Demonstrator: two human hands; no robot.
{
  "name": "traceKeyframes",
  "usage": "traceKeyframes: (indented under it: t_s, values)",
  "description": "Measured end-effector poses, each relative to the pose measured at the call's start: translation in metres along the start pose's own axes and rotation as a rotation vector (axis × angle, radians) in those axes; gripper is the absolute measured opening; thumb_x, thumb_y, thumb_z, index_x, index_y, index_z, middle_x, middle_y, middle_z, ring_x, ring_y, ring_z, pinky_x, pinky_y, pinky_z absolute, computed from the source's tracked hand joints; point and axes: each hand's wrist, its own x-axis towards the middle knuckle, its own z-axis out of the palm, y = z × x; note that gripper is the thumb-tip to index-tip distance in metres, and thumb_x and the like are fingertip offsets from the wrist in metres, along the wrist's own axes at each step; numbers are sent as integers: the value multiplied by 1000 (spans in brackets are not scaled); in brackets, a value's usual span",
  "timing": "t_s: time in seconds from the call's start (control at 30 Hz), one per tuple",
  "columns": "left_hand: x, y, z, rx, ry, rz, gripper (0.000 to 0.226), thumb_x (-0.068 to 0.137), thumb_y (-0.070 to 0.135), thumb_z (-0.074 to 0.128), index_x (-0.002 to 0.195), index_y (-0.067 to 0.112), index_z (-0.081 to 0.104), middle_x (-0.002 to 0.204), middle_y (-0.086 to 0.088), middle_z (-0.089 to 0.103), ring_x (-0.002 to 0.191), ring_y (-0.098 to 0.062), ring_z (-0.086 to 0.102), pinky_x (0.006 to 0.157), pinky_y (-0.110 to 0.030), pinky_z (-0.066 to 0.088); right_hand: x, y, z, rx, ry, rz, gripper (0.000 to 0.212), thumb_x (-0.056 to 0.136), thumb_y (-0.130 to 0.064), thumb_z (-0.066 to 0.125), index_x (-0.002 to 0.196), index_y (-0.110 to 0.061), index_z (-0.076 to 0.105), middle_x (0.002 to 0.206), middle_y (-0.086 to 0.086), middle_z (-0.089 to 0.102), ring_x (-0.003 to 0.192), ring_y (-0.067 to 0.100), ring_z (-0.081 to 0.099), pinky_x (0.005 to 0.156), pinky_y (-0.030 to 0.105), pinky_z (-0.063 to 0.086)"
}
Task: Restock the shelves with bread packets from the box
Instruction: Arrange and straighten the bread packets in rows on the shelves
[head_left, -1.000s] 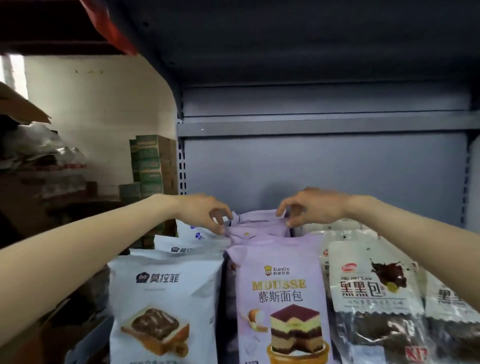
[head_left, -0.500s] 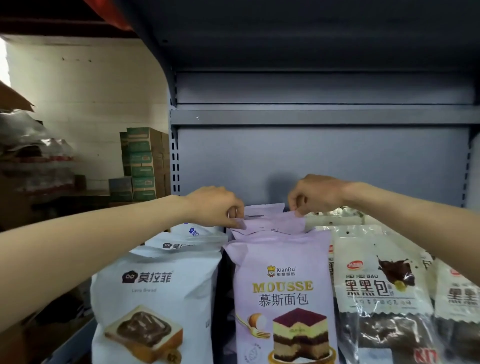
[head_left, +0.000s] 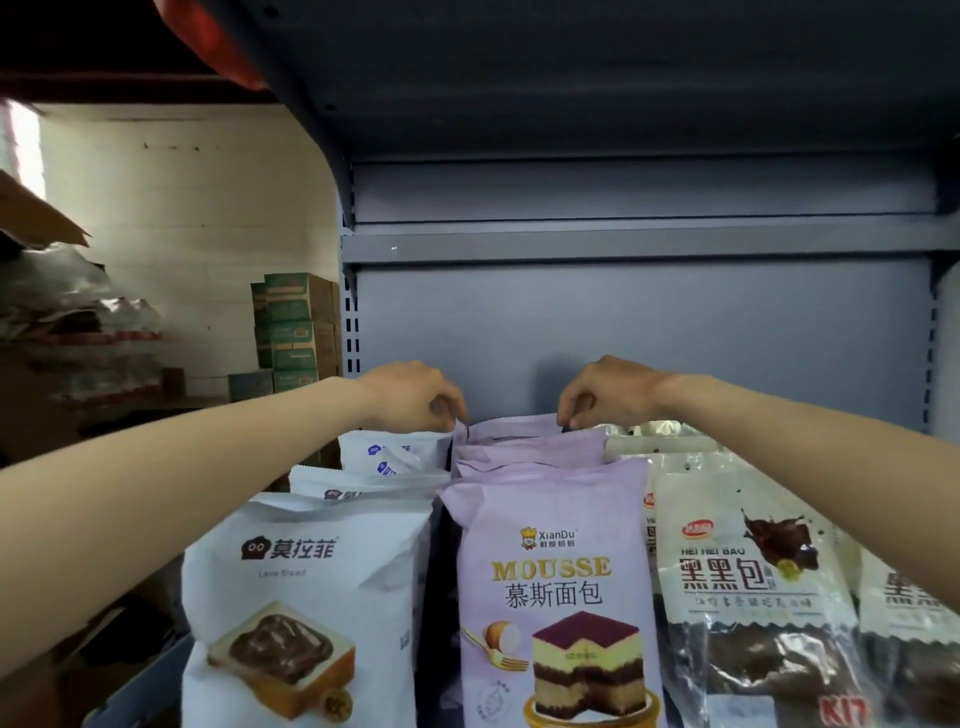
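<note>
Pinching the top corners, left hand (head_left: 415, 397) and right hand (head_left: 605, 395) each clamp finger and thumb on the rearmost purple mousse packet (head_left: 524, 434), holding it by both corners, probably to square it in its row. It stands at the back of the shelf (head_left: 623, 332), pale lilac, crimped along the top, though its front is hidden behind the packets ahead.

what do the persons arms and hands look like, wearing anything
Both forearms are bare as far as the frame shows: no sleeves, gloves, watch or bracelet in view. The left hand and right hand show no rings on the visible fingers.
</note>
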Motion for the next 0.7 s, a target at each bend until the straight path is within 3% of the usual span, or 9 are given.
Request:
traceKeyframes:
  t_s: [0.1, 0.23, 0.37, 0.47, 0.53, 0.63, 0.7]
  values:
    - [8, -7, 3, -87, -58, 14, 28, 87, 31, 65, 115, 30, 64, 110, 13, 67, 99, -9, 61, 81, -20, 41, 9, -3, 5, -34, -72, 12, 28, 85, -8, 57, 106, -19, 71, 107, 1, 70, 100, 19, 63, 82, 23, 47]
    - [14, -6, 5, -72, -86, 63, 46, 86, 28, 66, 129, 34, 51, 113, 16, 61, 91, -8, 56, 83, -20, 41, 16, -1, 3, 31, -109, 17, 29, 83, -3, 57, 105, -14, 70, 107, 4, 71, 103, 20, 63, 82, 21, 47]
    - [16, -3, 10, -14, -140, 91, 30, 87, 24, 66, 116, 25, 63, 109, 6, 66, 82, -7, 52, 68, -12, 38, 25, 4, 2, -29, -237, 1, 25, 89, -16, 60, 113, -18, 67, 116, 0, 66, 96, 10, 56, 83, 20, 45]
    - [15, -2, 16, 18, -37, 69, 17, 85, 23, 64, 102, 25, 67, 100, 8, 70, 81, -8, 57, 68, -19, 37, 29, 8, 4, 42, -254, -11, 25, 88, -10, 59, 112, -15, 67, 116, 5, 66, 96, 10, 56, 93, 27, 44]
    - [15, -3, 17, 86, 34, 58, 12, 84, 29, 66, 96, 27, 68, 95, 11, 70, 87, -9, 60, 69, -20, 37, 29, 9, 5, 82, -219, -16, 23, 88, -7, 58, 108, -12, 68, 108, 4, 68, 91, 10, 56, 88, 24, 46]
    - [15, -6, 14, 136, 142, 30, 12, 83, 34, 67, 93, 28, 68, 94, 13, 70, 91, -11, 61, 69, -22, 37, 31, 9, 9, 57, -100, -4, 17, 87, -14, 62, 103, -11, 69, 89, -5, 63, 83, 10, 54, 68, 13, 41]
    - [15, -7, 13, 154, 163, 14, 13, 83, 34, 65, 95, 29, 67, 96, 13, 70, 93, -13, 60, 69, -23, 36, 35, 8, 14, 8, -34, 9, 17, 86, -19, 65, 101, -13, 69, 86, -5, 63, 81, 10, 54, 65, 16, 41]
